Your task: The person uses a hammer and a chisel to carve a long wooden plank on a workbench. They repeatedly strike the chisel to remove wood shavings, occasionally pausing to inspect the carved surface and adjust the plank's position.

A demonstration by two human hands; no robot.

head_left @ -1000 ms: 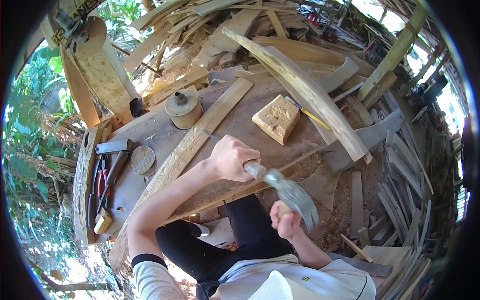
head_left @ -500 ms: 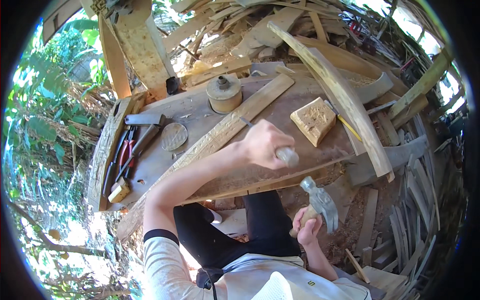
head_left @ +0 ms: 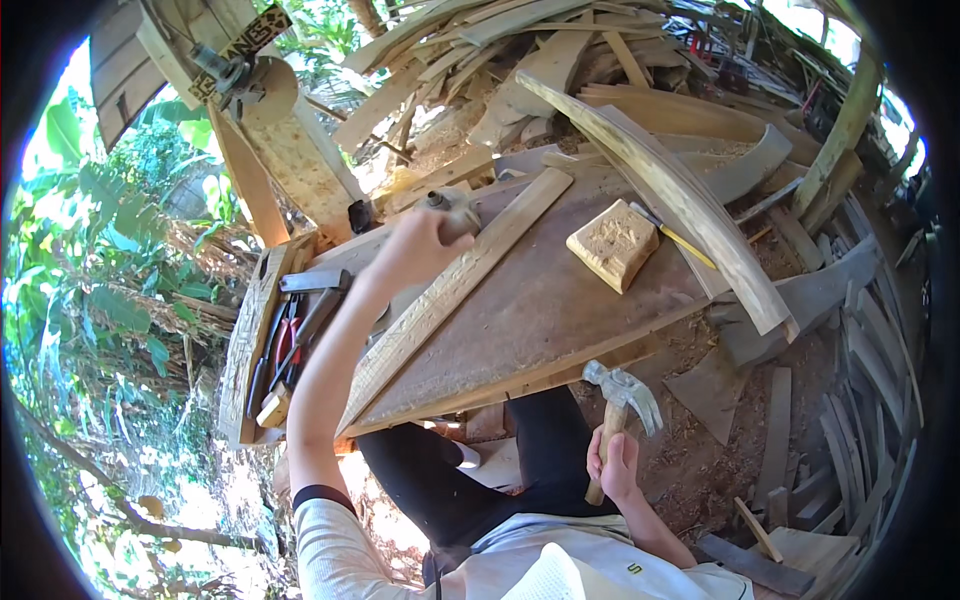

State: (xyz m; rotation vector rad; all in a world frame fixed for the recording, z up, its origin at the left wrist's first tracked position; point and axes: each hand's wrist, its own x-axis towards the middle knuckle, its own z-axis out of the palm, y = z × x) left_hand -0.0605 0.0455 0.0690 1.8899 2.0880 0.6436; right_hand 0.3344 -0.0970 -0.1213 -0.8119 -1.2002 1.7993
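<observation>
My left hand [head_left: 425,243] reaches across the bench with its fingers curled round a squat, round container with a short dark neck [head_left: 460,212], which looks tilted; the hand partly hides it. Just beside that hand runs a long, chipped wooden strip [head_left: 470,280], lying diagonally on the board. In my right hand [head_left: 617,465] is a claw hammer [head_left: 628,390], gripped by its wooden handle with the metal head up, close to my right thigh. A carved wooden block [head_left: 613,245] and a yellow pencil [head_left: 687,247] rest on the bench's right part.
A long curved pole [head_left: 665,190] lies across the bench's right end. On the left are red-handled pliers [head_left: 284,335] and a tool with a metal head [head_left: 316,281]. Wood offcuts [head_left: 560,70] are heaped behind; more planks [head_left: 850,440] stand at right.
My left hand has moved left and away from me to the round container. The chisel-like tool it held is out of sight. My right hand still holds the hammer; the view has shifted slightly.
</observation>
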